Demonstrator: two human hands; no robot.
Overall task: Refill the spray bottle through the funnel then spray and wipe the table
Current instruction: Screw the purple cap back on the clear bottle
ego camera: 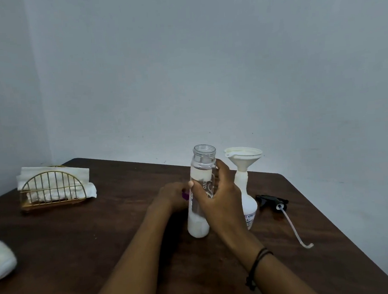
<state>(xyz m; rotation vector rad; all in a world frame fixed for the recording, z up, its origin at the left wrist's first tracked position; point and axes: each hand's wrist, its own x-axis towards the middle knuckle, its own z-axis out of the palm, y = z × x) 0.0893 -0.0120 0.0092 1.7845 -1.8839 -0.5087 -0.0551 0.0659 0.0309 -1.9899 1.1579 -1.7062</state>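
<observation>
A tall clear water bottle stands uncapped on the dark wooden table, part full of clear liquid. My right hand wraps around its middle. Just behind and left of it, my left hand is closed on a small purple cap. To the right stands the white spray bottle, a white funnel seated in its neck. Its black trigger head with a long dip tube lies flat on the table further right.
A gold wire holder filled with white napkins sits at the back left. A white rounded object lies at the left edge. The table's right edge runs diagonally close to the trigger head, with a pale wall behind.
</observation>
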